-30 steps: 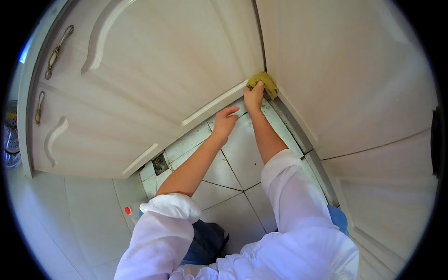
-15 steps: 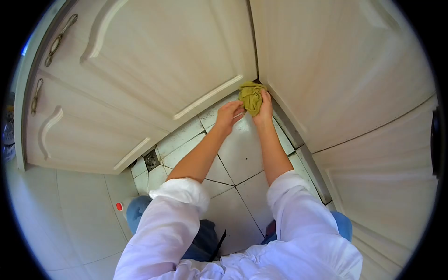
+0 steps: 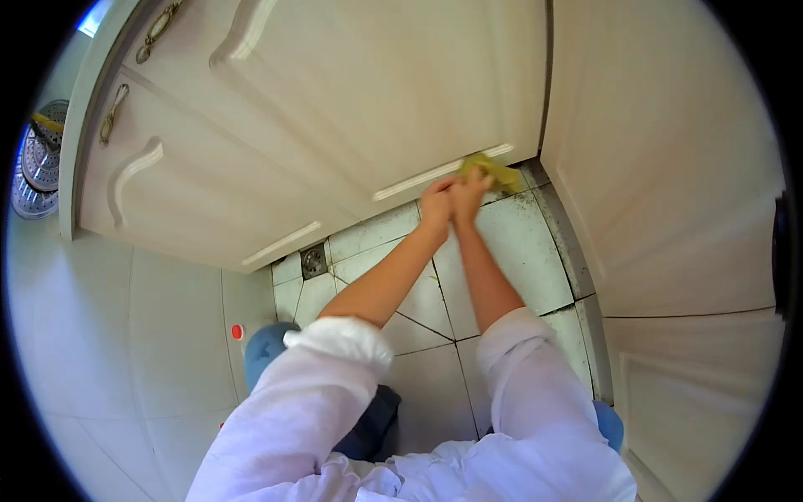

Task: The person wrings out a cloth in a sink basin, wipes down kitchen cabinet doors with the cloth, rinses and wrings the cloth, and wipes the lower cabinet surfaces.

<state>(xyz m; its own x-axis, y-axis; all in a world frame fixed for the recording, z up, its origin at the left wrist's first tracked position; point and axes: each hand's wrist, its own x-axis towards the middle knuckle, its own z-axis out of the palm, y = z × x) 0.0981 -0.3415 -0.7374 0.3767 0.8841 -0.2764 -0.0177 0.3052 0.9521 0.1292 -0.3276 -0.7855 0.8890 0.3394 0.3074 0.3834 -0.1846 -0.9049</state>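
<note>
My right hand is closed on a crumpled yellow-green cloth, which lies against the bottom edge of the cabinet door, just above the floor tiles. Part of the cloth sticks out to the right of my fingers. Right beside it, touching or nearly touching at the wrist, is my left hand. Its fingers are bent together by the lower edge of the door, at the cloth's left side; what they hold, if anything, is hidden.
Another cabinet front stands to the right, meeting the first in a corner. Pale floor tiles have dark, dirty joints. A floor drain sits at the left by the cabinet base. Round perforated metal racks show at far left.
The cloth has gone from the corner to the left, along the door's lower edge. My hands have come close together, and the view has shifted.
</note>
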